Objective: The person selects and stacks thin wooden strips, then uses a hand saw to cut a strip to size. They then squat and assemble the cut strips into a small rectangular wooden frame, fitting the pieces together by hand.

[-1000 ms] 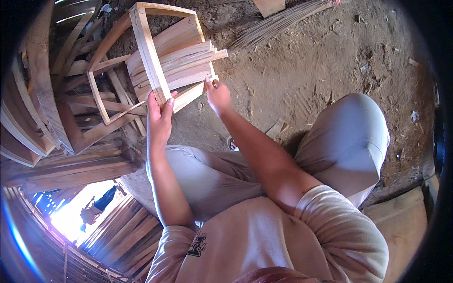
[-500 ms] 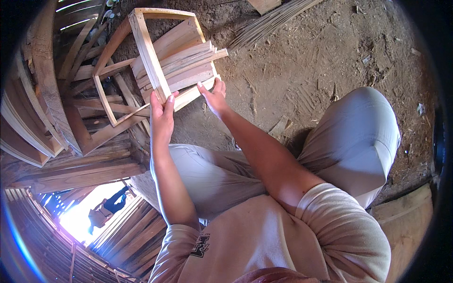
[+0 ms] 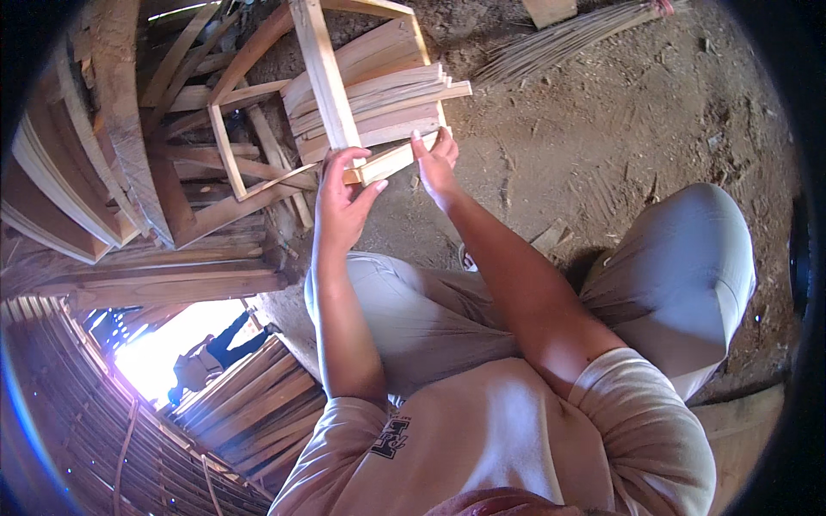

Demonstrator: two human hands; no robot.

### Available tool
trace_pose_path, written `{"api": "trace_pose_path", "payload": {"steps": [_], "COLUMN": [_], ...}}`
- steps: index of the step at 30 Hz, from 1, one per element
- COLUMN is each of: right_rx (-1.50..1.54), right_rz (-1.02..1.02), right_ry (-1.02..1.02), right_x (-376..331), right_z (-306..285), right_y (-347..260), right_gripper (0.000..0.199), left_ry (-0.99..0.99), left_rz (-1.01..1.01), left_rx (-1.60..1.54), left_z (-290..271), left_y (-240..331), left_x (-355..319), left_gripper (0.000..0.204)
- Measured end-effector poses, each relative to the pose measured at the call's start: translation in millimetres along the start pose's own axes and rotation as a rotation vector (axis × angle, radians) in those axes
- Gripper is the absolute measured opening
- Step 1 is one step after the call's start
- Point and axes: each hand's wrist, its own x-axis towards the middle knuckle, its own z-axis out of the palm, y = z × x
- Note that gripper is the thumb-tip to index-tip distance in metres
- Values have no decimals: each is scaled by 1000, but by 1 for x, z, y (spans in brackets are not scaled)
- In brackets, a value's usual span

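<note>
A light wooden frame point(image 3: 327, 77) of joined slats is tilted up in front of me. My left hand point(image 3: 342, 211) holds its near corner, fingers curled over the joint and thumb along the lower edge. My right hand point(image 3: 439, 170) pinches the right part of the same near bar point(image 3: 400, 159), thumb on top and fingers behind. Just beyond that bar, a stack of thin wooden strips point(image 3: 387, 99) shows through the frame, over wider boards point(image 3: 379, 52). Where the stack rests is partly hidden by the frame.
Another angled wooden frame point(image 3: 225, 150) and loose timber lie to the left, near curved wooden pieces point(image 3: 64, 172). A bundle of thin sticks point(image 3: 576, 43) lies on the dirt floor point(image 3: 619, 129). At lower left, a person point(image 3: 206, 361) bends by stacked planks point(image 3: 258, 413).
My left hand has shifted its grip on the frame's corner, its fingers now over the joint and thumb lower. My right hand stays on the bar. The whole view has shifted a little.
</note>
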Motion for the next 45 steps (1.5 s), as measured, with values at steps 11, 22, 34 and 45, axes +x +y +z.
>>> {"api": "trace_pose_path", "payload": {"steps": [11,22,34,45], "right_rx": [185,36,-63,97], "right_rz": [-6,-18,-78,-65], "right_ry": [-58,-14,-8,-109], "right_x": [-12,1,16,-6], "right_z": [2,3,4,-3], "right_y": [-23,-18,3,-23], "right_gripper": [83,75,78,77], "left_ry": [74,58,33,-681], "left_rz": [23,-37,49,237], "left_rx": [107,107,1021,1514], "left_z": [-2,-1,-72,-143], "left_y": [-2,-2,39,26], "left_x": [-1,1,-56,-111], "left_gripper": [30,36,32,27]}}
